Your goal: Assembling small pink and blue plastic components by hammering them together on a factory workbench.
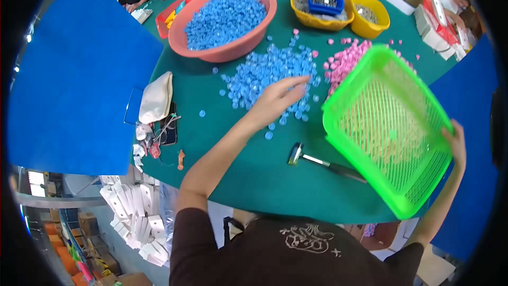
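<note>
Right hand (456, 142) grips tilted green basket (365, 162); left hand (278, 97) at blue pile (254, 77), hold unclear.
Tub (233, 55) looks loaded; blue pile, pink pile (344, 64) remain loose.

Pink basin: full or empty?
Well filled: blue pieces spread across the pink basin, with some bare inner wall showing below its rim.
</note>
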The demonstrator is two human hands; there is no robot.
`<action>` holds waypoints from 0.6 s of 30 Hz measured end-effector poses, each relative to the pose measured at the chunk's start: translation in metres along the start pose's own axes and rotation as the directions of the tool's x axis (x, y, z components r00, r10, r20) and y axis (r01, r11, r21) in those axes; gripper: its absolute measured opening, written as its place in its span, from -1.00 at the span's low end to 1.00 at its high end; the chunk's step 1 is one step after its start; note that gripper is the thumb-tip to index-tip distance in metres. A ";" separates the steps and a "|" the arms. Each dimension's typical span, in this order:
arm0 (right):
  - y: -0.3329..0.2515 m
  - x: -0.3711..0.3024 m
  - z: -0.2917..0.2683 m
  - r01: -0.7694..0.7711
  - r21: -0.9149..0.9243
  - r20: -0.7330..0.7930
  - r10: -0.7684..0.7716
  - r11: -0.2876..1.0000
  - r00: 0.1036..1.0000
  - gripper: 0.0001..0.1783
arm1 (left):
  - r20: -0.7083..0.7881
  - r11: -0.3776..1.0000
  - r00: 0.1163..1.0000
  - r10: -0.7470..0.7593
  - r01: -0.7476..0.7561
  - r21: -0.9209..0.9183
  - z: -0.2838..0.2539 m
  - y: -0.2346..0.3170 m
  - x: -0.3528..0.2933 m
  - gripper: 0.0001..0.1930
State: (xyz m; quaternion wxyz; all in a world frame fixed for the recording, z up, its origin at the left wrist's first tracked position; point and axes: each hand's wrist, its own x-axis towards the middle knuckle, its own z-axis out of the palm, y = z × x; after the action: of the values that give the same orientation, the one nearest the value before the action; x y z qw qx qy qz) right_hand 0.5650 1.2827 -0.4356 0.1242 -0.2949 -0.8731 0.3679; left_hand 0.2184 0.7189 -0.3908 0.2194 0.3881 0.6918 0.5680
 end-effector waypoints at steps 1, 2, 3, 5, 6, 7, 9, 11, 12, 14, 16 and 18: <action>-0.025 0.007 0.000 0.031 0.020 -0.056 -0.030 0.999 0.998 -0.50 | 0.002 1.000 1.000 -0.010 0.010 0.002 0.014 0.013 0.007 -0.47; -0.048 0.015 0.000 0.067 0.033 -0.121 -0.062 0.997 0.991 -0.43 | 0.006 1.000 1.000 -0.011 0.011 0.002 0.022 0.019 0.014 -0.39; -0.074 0.015 -0.001 0.132 -0.047 -0.196 -0.139 0.990 0.971 -0.45 | 0.019 1.000 1.000 0.004 -0.003 -0.018 0.023 0.016 0.021 -0.39; -0.144 0.021 0.010 0.137 -0.132 -0.085 -0.149 0.982 0.985 -0.49 | -0.211 0.889 0.922 0.326 -0.223 0.400 0.018 0.011 0.027 -0.27; -0.185 0.012 0.014 0.072 -0.159 0.074 -0.060 0.985 0.995 -0.50 | -0.287 0.965 0.932 0.220 -0.165 0.204 0.005 0.015 0.029 -0.31; -0.211 -0.005 0.034 0.070 -0.149 0.069 -0.061 0.986 0.996 -0.50 | -0.341 0.995 0.935 0.097 -0.104 -0.001 -0.014 0.022 0.026 -0.35; -0.258 -0.044 0.070 0.440 0.176 -0.371 -0.355 0.880 0.858 -0.51 | -0.375 0.974 0.902 0.216 -0.223 0.023 -0.051 0.022 0.027 -0.54; -0.290 -0.091 0.095 0.565 -0.095 -0.674 -0.471 0.820 0.569 -0.50 | -0.462 0.976 0.882 0.096 -0.173 -0.129 -0.093 0.032 0.017 -0.70; -0.271 -0.121 0.087 0.605 -0.128 -0.640 -0.531 0.786 0.555 -0.49 | -0.473 0.988 0.879 0.059 -0.118 -0.095 -0.112 0.035 0.015 -0.74; -0.257 -0.193 0.089 0.694 0.447 -0.120 -0.731 0.564 0.672 -0.53 | -0.542 0.995 0.840 -0.013 -0.044 -0.091 -0.188 0.016 0.001 -0.70; -0.245 -0.228 0.125 0.458 0.620 0.500 -0.770 0.637 0.396 -0.69 | -0.538 0.982 0.834 -0.122 0.021 -0.190 -0.258 -0.016 -0.022 -0.68; -0.186 -0.284 0.185 -0.277 0.497 0.851 -0.400 0.822 0.340 -0.81 | -0.474 0.938 0.849 -0.233 0.068 -0.340 -0.360 -0.080 -0.018 -0.65</action>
State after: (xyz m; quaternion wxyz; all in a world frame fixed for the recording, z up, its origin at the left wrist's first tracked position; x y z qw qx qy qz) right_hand 0.6314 0.9022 -0.4318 -0.3035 0.0578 -0.6409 0.7027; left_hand -0.0616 0.4794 -0.3772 0.1322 0.1295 0.6556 0.7321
